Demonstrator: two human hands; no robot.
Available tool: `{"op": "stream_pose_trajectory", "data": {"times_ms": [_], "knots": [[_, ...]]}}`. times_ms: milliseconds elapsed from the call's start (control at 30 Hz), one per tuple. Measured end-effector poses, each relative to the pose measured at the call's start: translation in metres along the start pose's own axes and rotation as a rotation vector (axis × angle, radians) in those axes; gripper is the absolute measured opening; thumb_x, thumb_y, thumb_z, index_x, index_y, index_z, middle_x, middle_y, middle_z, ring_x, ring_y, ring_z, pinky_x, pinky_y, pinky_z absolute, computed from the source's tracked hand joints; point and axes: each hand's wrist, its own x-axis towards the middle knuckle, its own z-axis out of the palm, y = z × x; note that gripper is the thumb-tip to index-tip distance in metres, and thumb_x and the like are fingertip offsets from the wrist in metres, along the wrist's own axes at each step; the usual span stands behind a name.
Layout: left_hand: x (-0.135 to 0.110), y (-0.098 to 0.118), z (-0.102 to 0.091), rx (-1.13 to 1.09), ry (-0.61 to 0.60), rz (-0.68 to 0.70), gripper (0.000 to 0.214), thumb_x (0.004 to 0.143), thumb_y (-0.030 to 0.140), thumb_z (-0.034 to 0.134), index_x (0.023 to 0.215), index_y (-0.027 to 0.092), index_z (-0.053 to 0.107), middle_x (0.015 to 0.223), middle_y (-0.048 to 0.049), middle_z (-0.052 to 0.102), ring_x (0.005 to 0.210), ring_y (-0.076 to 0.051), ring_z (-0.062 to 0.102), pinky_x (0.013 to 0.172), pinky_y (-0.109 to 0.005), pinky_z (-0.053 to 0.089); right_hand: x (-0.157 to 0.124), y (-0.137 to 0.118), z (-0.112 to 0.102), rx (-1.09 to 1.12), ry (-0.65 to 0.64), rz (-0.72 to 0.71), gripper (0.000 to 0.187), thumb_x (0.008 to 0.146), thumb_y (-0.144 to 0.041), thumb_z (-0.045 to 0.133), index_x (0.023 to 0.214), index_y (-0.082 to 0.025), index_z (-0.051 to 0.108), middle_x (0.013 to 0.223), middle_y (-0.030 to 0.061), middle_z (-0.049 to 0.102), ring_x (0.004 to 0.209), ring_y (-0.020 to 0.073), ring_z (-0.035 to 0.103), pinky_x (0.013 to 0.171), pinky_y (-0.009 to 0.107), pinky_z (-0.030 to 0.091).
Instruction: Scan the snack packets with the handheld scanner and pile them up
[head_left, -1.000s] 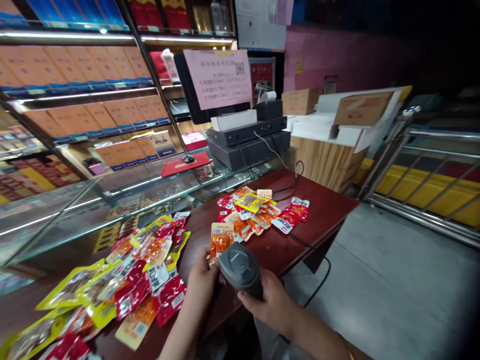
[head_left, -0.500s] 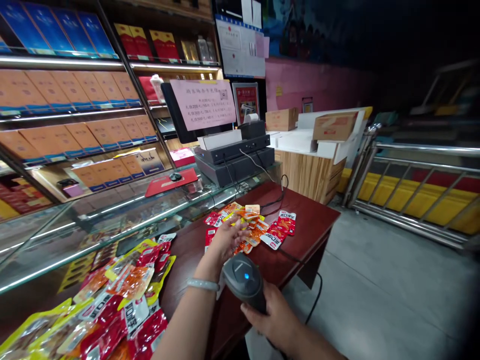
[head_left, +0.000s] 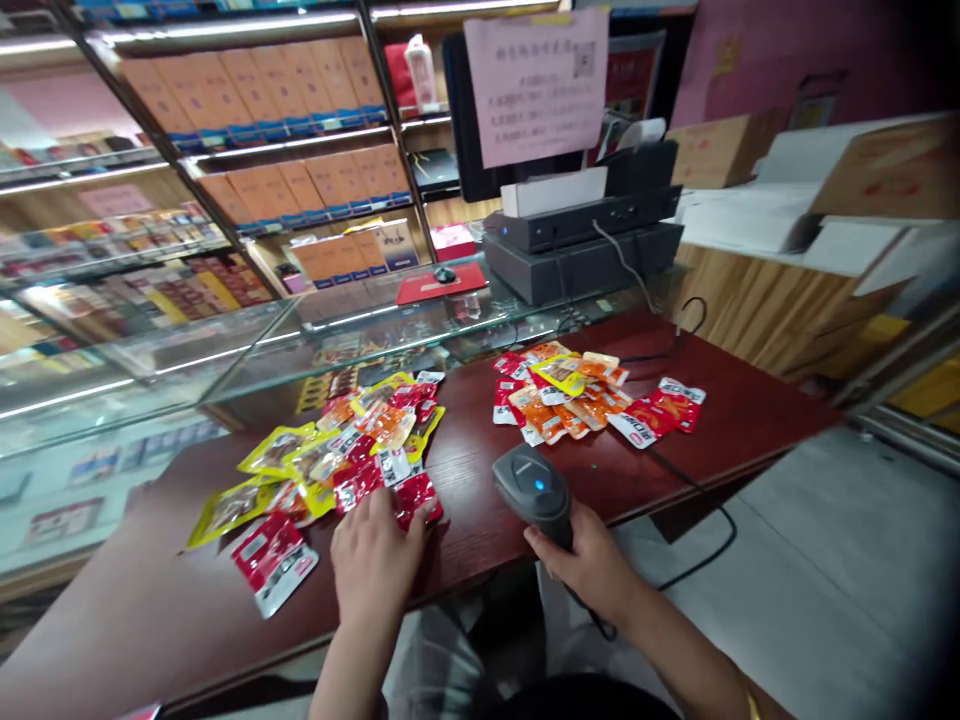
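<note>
My right hand [head_left: 592, 560] grips a dark barcode scanner [head_left: 531, 490], whose blue light is lit, above the table's near edge. At the front of the left pile of snack packets [head_left: 300, 455], my left hand [head_left: 377, 555] reaches over a red snack packet [head_left: 417, 497], thumb apart from the fingers; the fingertips are partly hidden. The left pile mixes yellow-edged, orange and red packets. One red and white packet [head_left: 274, 562] lies apart at its front left. A second pile of packets [head_left: 559, 395] sits beyond the scanner, with red packets [head_left: 660, 412] at its right.
Behind the dark red table [head_left: 465, 440] runs a glass display counter [head_left: 255, 350]. On it stand a black cash drawer [head_left: 585, 270], a monitor bearing a pink sheet [head_left: 536, 90] and a mouse [head_left: 445, 274] on a red pad. A black cable [head_left: 720, 510] hangs over the table's right edge.
My left hand has left the far pile and come back to the front of the left pile. The scanner stays in my right hand. The view has swung left and down.
</note>
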Motion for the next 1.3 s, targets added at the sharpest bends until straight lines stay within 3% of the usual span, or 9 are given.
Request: {"op": "stream_pose_trajectory", "data": {"times_ms": [167,300,567,733,867,967,1100,1233,1300], "knots": [[-0.009,-0.016,0.001,0.165,-0.087,-0.157,0.068,0.088,0.075,0.044,0.112,0.014,0.062,0.122,-0.0242,0.067,0.117,-0.041,0.06,0.099,-0.049,0.041,-0.004,0.003,0.02,0.03,-0.089,-0.02,0.026,0.087,-0.034,0.068,0.108,-0.019,0.072,0.102,0.012,0.083,0.094,0.0308,0.078,0.09,0.042,0.06],[-0.007,-0.008,0.002,0.121,-0.136,-0.1,0.068,0.088,0.073,0.05,0.119,0.013,0.061,0.128,-0.0232,0.065,0.124,-0.041,0.056,0.102,-0.05,0.039,-0.006,0.002,0.025,0.009,-0.118,-0.032,0.027,0.087,-0.033,0.068,0.11,-0.019,0.072,0.105,0.0125,0.083,0.096,0.0307,0.077,0.09,0.043,0.06],[-0.009,0.004,0.004,-0.003,-0.223,0.079,0.058,0.081,0.066,0.07,0.111,0.017,0.064,0.12,-0.0183,0.069,0.12,-0.039,0.06,0.101,-0.048,0.042,-0.008,0.0,0.02,-0.019,-0.138,-0.025,0.027,0.087,-0.033,0.067,0.11,-0.018,0.071,0.105,0.0131,0.083,0.096,0.0303,0.077,0.091,0.044,0.06],[-0.004,0.009,0.01,-0.162,-0.284,0.088,0.029,0.085,0.044,0.07,0.097,0.02,0.06,0.102,-0.0138,0.073,0.104,-0.034,0.068,0.09,-0.042,0.046,-0.012,0.004,0.017,-0.021,-0.114,-0.029,0.028,0.087,-0.032,0.068,0.111,-0.019,0.071,0.107,0.0122,0.083,0.097,0.0293,0.077,0.093,0.044,0.06],[0.001,0.007,0.017,-0.479,-0.312,-0.027,0.019,0.086,0.04,0.062,0.095,0.024,0.055,0.076,-0.0021,0.07,0.075,-0.025,0.069,0.07,-0.033,0.046,-0.015,0.004,0.012,-0.033,-0.088,-0.008,0.028,0.086,-0.032,0.07,0.111,-0.019,0.071,0.106,0.0125,0.083,0.096,0.0302,0.077,0.092,0.044,0.06],[0.006,0.001,0.02,-0.667,-0.239,-0.106,0.027,0.084,0.048,0.063,0.095,0.024,0.059,0.069,0.0014,0.068,0.066,-0.022,0.066,0.065,-0.031,0.045,-0.016,0.005,0.009,-0.035,-0.086,-0.003,0.027,0.087,-0.031,0.069,0.111,-0.019,0.072,0.105,0.0124,0.083,0.097,0.0303,0.077,0.091,0.043,0.06],[0.017,-0.005,0.008,-0.754,-0.005,-0.162,0.037,0.084,0.056,0.063,0.099,0.023,0.07,0.082,-0.0011,0.075,0.073,-0.022,0.067,0.07,-0.032,0.047,-0.016,0.005,0.008,-0.031,-0.067,0.019,0.031,0.085,-0.033,0.069,0.112,-0.018,0.072,0.107,0.014,0.083,0.101,0.0327,0.077,0.092,0.045,0.061],[0.031,0.0,-0.009,-0.72,0.25,-0.054,0.033,0.087,0.05,0.064,0.104,0.024,0.075,0.097,-0.0038,0.078,0.091,-0.023,0.069,0.087,-0.035,0.05,-0.015,0.002,0.011,-0.028,-0.095,0.023,0.032,0.085,-0.034,0.067,0.111,-0.016,0.072,0.107,0.0156,0.083,0.101,0.0341,0.078,0.092,0.048,0.061],[0.035,0.005,-0.012,-0.679,0.294,0.014,0.03,0.086,0.047,0.066,0.103,0.024,0.075,0.095,-0.004,0.078,0.091,-0.023,0.069,0.09,-0.036,0.051,-0.015,0.002,0.012,-0.02,-0.1,0.013,0.032,0.085,-0.033,0.067,0.112,-0.016,0.073,0.108,0.0158,0.083,0.1,0.0338,0.078,0.092,0.047,0.061]]}}
